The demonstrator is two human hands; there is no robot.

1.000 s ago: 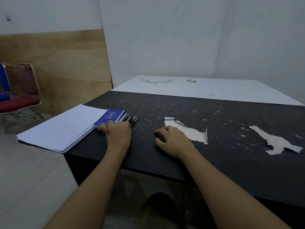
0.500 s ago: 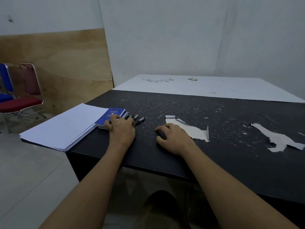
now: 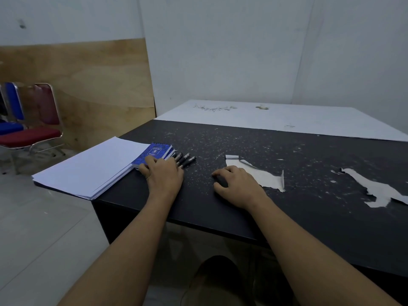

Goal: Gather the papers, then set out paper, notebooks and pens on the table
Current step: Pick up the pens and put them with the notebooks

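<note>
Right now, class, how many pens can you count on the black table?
3 pens show, side by side on the black table, just right of the blue notebooks, near ends under the left hand. More may be hidden beneath that hand.

Left hand and right hand on bare forearms; dark shoe or clothing below, unclear which.

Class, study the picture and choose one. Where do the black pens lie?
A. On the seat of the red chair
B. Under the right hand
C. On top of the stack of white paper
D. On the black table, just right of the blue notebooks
D: the pens lie on the black table beside the blue notebooks, with their near ends hidden under the left hand.
</note>
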